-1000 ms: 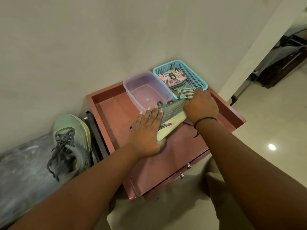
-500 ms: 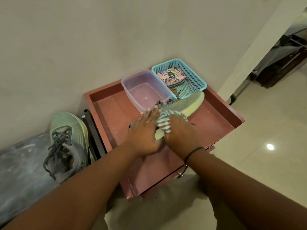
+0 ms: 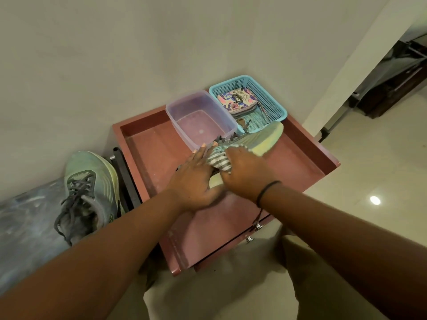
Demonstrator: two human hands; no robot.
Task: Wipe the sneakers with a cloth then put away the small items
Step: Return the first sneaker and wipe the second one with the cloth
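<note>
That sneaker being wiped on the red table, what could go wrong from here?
Two risks, both guesses. The sneaker lies on its side with its toe right by the clear tub and the blue basket, so a hard stroke of the striped cloth in the right hand might shove them. The left hand only presses flat on the heel end, so the shoe could slide on the table.
</note>
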